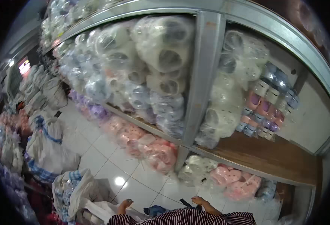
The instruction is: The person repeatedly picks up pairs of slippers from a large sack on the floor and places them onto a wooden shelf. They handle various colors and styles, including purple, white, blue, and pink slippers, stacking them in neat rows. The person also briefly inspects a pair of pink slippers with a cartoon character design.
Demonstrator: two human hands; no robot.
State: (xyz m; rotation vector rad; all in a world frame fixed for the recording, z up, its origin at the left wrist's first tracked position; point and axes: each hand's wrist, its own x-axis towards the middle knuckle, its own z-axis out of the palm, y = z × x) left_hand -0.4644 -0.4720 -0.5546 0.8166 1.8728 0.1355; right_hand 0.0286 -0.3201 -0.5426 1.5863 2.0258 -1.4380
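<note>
– Below the metal post (203, 78), how much room is for moving?

– A tiled floor (116, 165) shows there, and it runs as a strip up to the left of the post. One side of this strip is bordered by pink bundles (159, 153) under the lower shelf edge (153, 131); the other side, farther left of the post, by white sacks.

– And the hands?

– Both are below the post, well apart from each other: the left hand (125, 204) is to the lower left of it, the right hand (199, 201) almost straight under. Their fingers look curled, but I cannot tell whether they grip something. Between them, lower left of the post, lies a dark blue thing (156, 210), cloth-like. A black strip (186, 203) is just beside the right hand; whether they touch, I cannot tell.

– Which containers do you see?

– To the lower left of the post, one open white sack (85, 189) holds pale blue and white packets (63, 191). Left of the post, the shelf compartment is packed with pale bundles (116, 60) in clear plastic. Right of the post, white bundles (221, 97) stand close to it, and beyond them a stack of small, colourful pieces (262, 103) rests above a brown board (277, 153).
</note>
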